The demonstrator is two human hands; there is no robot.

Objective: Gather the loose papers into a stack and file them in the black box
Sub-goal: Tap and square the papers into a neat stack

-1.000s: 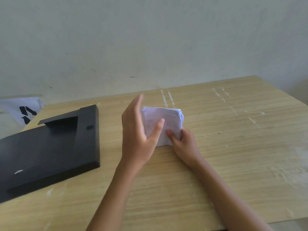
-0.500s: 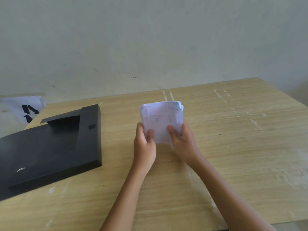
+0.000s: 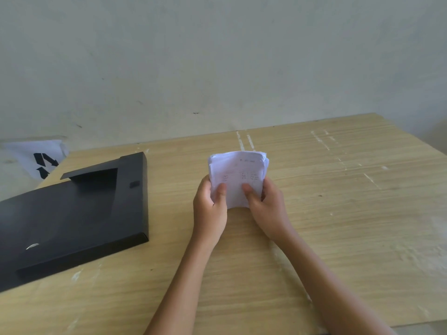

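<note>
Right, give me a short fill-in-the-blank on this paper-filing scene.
1. The stack of papers is held by ____ hands.
2. The black box lies to the ____ of the left hand.
3. The right hand grips the stack's ____ side.
4. The table is made of ____.

Missing words: both; left; right; wood

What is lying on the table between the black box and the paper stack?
Nothing: the head view shows only bare wooden table between the black box and the paper stack.

perhaps an office: wooden desk, black box.
</note>
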